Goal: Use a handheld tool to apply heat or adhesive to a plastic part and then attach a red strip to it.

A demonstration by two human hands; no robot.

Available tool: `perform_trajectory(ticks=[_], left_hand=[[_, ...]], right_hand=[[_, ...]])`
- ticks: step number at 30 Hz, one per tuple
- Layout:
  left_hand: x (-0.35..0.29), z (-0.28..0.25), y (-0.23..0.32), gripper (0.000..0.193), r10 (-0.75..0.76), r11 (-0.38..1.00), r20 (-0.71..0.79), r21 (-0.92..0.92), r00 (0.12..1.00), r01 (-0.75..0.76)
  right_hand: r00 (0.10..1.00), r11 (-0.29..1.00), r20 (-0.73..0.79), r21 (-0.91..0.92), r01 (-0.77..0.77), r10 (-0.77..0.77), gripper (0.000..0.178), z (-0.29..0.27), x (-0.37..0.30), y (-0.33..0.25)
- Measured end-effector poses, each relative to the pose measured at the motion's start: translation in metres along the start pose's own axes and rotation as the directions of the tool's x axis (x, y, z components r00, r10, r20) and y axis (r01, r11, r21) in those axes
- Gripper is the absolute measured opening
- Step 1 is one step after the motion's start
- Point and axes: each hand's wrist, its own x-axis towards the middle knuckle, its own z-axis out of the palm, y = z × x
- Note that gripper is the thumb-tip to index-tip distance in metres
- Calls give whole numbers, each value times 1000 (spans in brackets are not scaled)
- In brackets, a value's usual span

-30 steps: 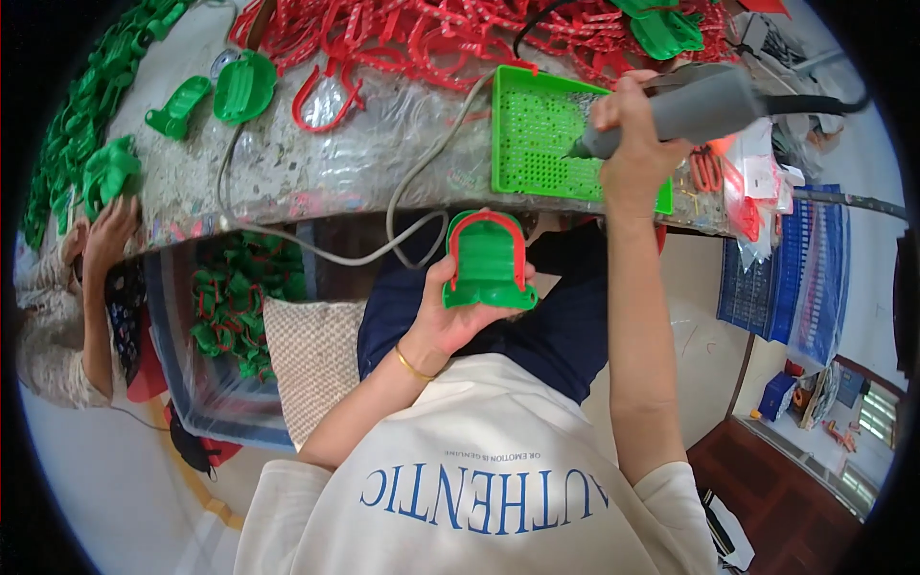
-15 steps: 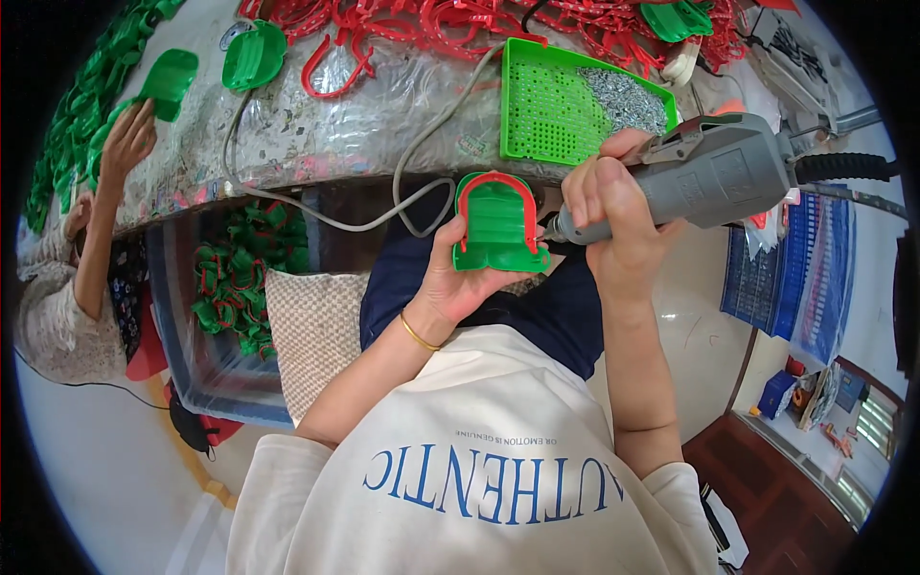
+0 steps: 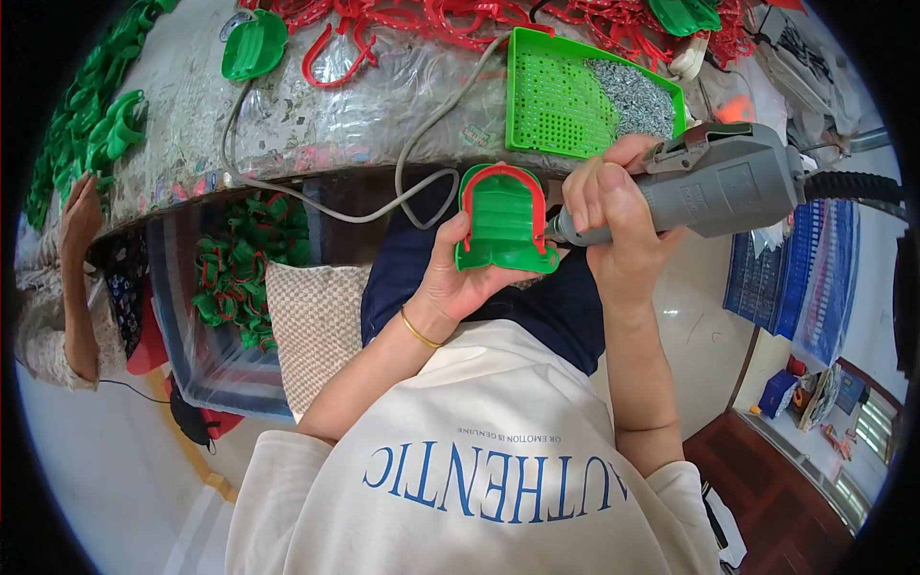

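Note:
My left hand (image 3: pixel 452 273) grips a green plastic scoop-shaped part (image 3: pixel 503 225) by its lower left side, thumb on the edge. A red U-shaped handle (image 3: pixel 504 172) arches over the top of that part, its ends along both sides. My right hand (image 3: pixel 623 206) is wrapped round a grey corded electric screwdriver (image 3: pixel 724 182). The tool lies nearly level, its tip against the right side of the part, near the red handle's end. Any screw at the tip is too small to make out.
A bright green perforated tray (image 3: pixel 556 101) of small metal screws (image 3: pixel 637 101) stands on the plastic-covered table (image 3: pixel 335 125). Red handles (image 3: pixel 460 19) pile up behind. A bin (image 3: pixel 211 379) holds assembled green-and-red pieces. A co-worker's hand (image 3: pixel 81 211) is at far left beside green parts (image 3: pixel 105 134).
The co-worker's hand has drawn back to the left, and the green part it held is out of it. My hands and the screwdriver stay almost in place, the view shifted slightly.

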Motion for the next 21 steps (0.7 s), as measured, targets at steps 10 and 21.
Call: perform_trajectory(ticks=[10,21], left_hand=[[1,-10,2,72,-7,996,-3,-90,1000,7],[-4,-13,3,72,-26,995,-75,93,997,33]], right_hand=[[995,998,91,52,42,-46,13,-5,2,11],[989,988,102,126,94,-107,16,-18,35,-15]])
